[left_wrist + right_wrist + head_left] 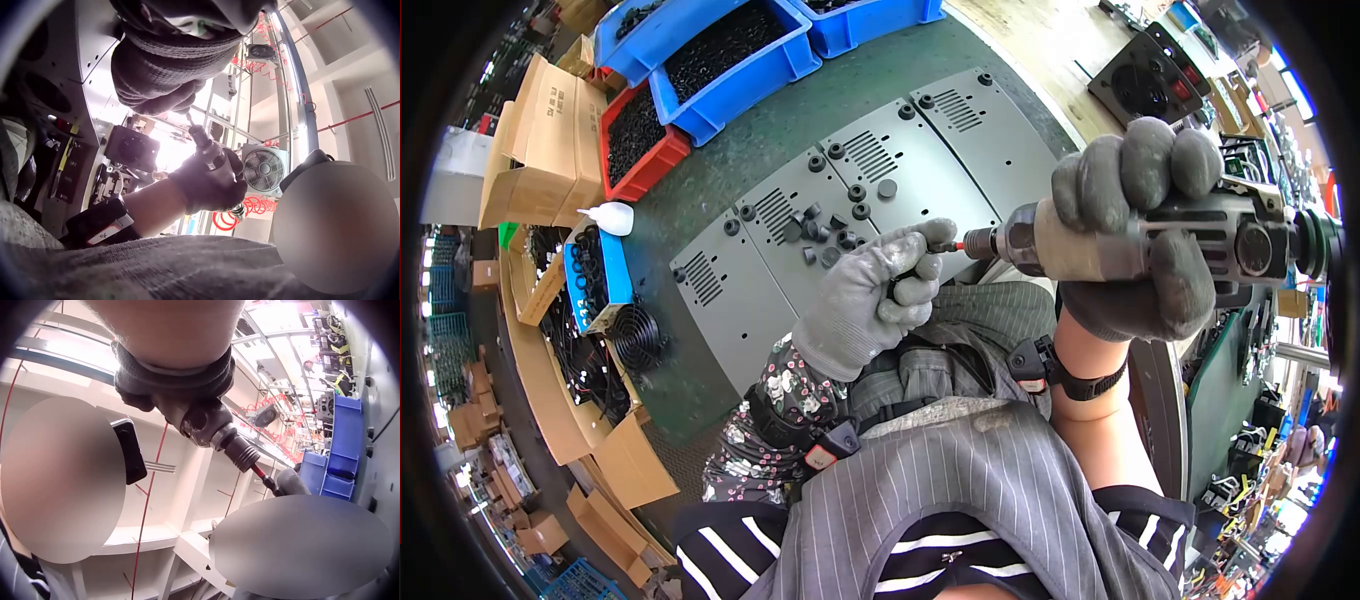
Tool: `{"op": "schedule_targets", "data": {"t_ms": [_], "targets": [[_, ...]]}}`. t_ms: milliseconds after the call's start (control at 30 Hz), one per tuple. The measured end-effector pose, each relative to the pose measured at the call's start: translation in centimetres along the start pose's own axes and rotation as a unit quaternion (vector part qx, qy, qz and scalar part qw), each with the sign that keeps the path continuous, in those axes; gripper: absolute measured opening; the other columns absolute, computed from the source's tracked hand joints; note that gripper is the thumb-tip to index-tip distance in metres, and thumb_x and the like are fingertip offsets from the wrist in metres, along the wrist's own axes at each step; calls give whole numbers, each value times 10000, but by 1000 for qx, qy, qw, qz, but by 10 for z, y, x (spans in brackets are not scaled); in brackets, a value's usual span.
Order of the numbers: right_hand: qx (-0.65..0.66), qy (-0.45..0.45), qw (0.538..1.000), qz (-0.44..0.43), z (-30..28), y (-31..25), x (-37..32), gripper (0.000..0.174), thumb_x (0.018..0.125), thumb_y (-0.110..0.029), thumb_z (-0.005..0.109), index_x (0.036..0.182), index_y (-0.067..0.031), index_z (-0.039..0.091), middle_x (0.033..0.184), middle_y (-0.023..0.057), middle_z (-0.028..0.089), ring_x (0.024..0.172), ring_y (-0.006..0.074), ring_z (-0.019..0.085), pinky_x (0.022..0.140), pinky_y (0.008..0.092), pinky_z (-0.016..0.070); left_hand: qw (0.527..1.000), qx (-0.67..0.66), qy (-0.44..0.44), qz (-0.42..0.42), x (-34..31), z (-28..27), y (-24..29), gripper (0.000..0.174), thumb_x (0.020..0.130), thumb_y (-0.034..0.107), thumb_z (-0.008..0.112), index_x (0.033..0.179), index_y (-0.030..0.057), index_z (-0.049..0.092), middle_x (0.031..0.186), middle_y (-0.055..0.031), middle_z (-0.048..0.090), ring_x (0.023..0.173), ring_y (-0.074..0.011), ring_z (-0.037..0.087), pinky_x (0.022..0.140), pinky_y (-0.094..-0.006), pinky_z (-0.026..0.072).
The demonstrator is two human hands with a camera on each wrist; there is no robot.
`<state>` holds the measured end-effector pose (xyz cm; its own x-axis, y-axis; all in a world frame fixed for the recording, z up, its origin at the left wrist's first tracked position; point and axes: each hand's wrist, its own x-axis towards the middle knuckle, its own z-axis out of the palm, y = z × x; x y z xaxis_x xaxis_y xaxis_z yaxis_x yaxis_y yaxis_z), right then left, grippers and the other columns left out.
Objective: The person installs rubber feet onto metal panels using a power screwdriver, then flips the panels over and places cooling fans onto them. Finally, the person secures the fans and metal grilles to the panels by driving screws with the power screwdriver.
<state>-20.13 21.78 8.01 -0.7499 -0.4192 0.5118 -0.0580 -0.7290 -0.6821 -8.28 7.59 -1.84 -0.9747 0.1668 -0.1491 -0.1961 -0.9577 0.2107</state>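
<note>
My gloved right hand (1145, 225) grips a power screwdriver (1090, 240), its fingers wrapped round the body. The red-collared bit (960, 246) points left at my gloved left hand (875, 295). There, thumb and forefinger pinch a small dark piece (940, 247) at the bit's tip; its kind I cannot tell. The left hand's other fingers are curled. The right wrist view also shows the bit (265, 477) meeting the left fingertips. Beyond the hands lie grey slotted metal panels (785, 270), with black rubber feet (861, 211) along them and a loose pile of feet (810, 225).
Blue bins (730, 60) and a red bin (635, 150) of small black parts stand at the back left of the green table (670, 370). A white squeeze bottle (612, 217), a black coil (635, 337) and cardboard boxes (550, 140) are at the left.
</note>
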Motion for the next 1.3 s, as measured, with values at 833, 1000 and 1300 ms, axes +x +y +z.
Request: {"op": "schedule_targets", "data": {"t_ms": [833,1000,1300], "targets": [[162,44,985,43,-70,-1,-18,396,723,-147,576,1094,-90,448,880,34,446,772,169,452,715,315,386,313,911,248,103,41,21,56,229,812,304,603,970,168,695,902,-69,659,863,-249,631,743,-352,494],[137,49,989,40,-76,-10,-19,398,725,-154,577,1095,-92,446,880,30,436,775,165,450,715,313,381,284,912,293,34,60,29,75,304,802,361,630,1007,144,687,1013,-74,650,935,-250,613,819,-343,469],[41,90,995,14,-84,-27,-11,402,737,-148,588,1092,-47,431,870,35,374,754,140,383,704,286,337,318,918,236,11,58,40,57,287,798,270,614,1038,121,663,999,-110,649,894,-238,629,798,-328,491]]}}
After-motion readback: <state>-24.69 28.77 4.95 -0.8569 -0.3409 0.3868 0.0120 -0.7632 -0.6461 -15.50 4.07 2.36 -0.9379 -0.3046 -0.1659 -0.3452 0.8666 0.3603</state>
